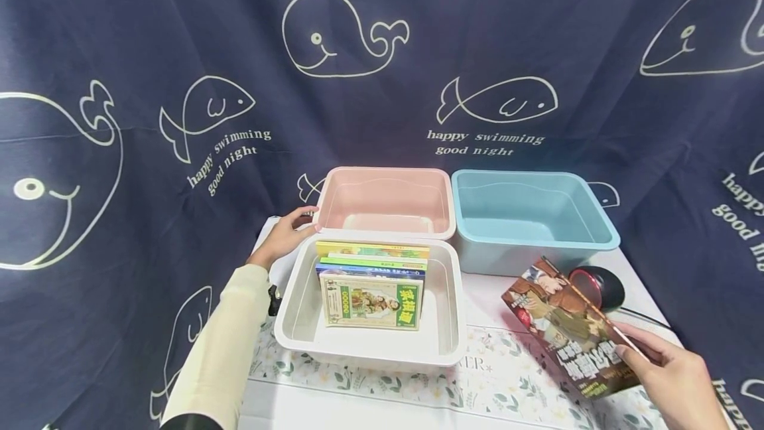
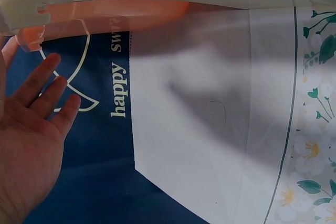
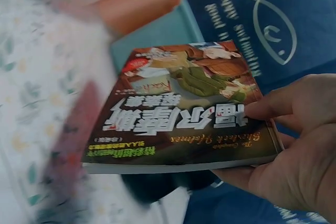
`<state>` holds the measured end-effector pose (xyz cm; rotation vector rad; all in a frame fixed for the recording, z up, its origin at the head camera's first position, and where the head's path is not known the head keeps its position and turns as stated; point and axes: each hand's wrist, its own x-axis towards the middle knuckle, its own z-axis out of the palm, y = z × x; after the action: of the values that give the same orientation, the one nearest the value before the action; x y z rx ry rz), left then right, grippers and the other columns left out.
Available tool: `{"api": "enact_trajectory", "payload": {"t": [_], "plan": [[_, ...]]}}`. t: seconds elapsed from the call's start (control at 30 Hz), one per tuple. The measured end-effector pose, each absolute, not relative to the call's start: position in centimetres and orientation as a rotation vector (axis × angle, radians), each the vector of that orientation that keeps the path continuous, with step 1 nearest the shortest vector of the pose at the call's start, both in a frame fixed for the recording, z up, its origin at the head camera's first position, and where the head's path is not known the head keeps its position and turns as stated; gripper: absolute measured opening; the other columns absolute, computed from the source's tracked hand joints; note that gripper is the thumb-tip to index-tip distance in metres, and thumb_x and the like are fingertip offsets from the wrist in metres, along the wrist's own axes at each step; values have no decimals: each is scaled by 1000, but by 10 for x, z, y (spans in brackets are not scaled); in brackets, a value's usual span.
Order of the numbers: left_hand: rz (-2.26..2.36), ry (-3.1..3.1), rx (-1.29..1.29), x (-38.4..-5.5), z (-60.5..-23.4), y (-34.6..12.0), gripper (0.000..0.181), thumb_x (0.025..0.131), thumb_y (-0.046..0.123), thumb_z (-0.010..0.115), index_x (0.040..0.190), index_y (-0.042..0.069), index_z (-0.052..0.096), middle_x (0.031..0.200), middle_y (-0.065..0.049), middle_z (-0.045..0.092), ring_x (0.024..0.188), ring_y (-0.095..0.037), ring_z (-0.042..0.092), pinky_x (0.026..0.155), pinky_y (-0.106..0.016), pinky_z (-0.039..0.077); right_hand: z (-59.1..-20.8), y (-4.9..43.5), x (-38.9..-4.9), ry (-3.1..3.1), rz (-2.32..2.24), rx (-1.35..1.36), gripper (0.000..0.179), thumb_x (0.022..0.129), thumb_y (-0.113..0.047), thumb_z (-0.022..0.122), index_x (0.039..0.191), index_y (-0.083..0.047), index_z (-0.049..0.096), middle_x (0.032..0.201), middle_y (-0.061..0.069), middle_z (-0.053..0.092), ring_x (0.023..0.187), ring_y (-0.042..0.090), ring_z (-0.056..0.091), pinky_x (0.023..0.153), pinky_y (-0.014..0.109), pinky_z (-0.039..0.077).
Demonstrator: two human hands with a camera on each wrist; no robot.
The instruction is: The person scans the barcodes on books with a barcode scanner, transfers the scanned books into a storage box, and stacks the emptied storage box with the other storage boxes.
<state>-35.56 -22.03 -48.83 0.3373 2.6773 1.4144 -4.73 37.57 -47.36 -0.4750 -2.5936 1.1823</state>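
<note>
My right hand [image 1: 683,373] pinches a brown-covered paperback book [image 1: 564,330], thumb on the front cover. The right wrist view shows this book [image 3: 178,103] up close, held by one edge above the table. At the near left corner of the pink bin [image 1: 388,181] is my left hand [image 1: 289,234], its fingertips at the rim. In the left wrist view several fingers of the left hand [image 2: 37,129] are loosely extended. A white bin [image 1: 438,344] in front of the pink one holds several upright books [image 1: 373,300], a green-and-cream cover facing the front.
A light blue bin [image 1: 531,257] stands to the right of the pink one. Beside its front right corner sits a black round object with a red ring [image 1: 603,287] and a cable. The tablecloth [image 1: 340,393] has a floral band, and a dark blue curtain [image 1: 382,125] hangs behind.
</note>
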Motion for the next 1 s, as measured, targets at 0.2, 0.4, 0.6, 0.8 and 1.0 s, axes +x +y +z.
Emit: {"api": "enact_trajectory", "payload": {"t": [0.2,0.4,0.6,0.8,1.0], "plan": [[1456,2656,342,-354,-488,-220,52,101,20,68,149,10,51,153,-24,52,143,-46,49,115,-57,43,-501,378,-49,-2548,1127,-500,31,92,-2,72,123,2,73,82,-58,46,80,-37,46,63,-1,42],[1478,2646,346,-352,-487,-219,52,100,18,68,149,10,51,153,-24,53,142,-46,50,114,-57,45,-517,375,-55,-2604,1105,-635,38,94,-9,71,128,7,68,82,-47,54,78,-39,38,64,-1,40],[1481,2649,346,-352,-487,-219,53,101,19,68,150,10,51,153,-25,52,143,-47,49,114,-58,44,-521,375,-55,-2596,1058,-646,36,93,-12,71,127,1,71,82,-55,44,80,-39,34,66,0,36],[1485,2650,352,-353,-487,-219,53,101,19,68,150,10,51,153,-25,52,142,-47,49,114,-58,44,-521,370,-60,-2583,1039,-614,35,93,-11,71,126,1,72,82,-60,36,83,-40,32,67,0,36],[1481,2641,339,-353,-487,-219,54,100,21,68,150,12,51,152,-25,53,142,-45,50,114,-57,44,-513,363,-65,-2539,1099,-574,34,93,-5,70,126,3,70,82,-61,39,84,-38,38,68,-1,38]]}}
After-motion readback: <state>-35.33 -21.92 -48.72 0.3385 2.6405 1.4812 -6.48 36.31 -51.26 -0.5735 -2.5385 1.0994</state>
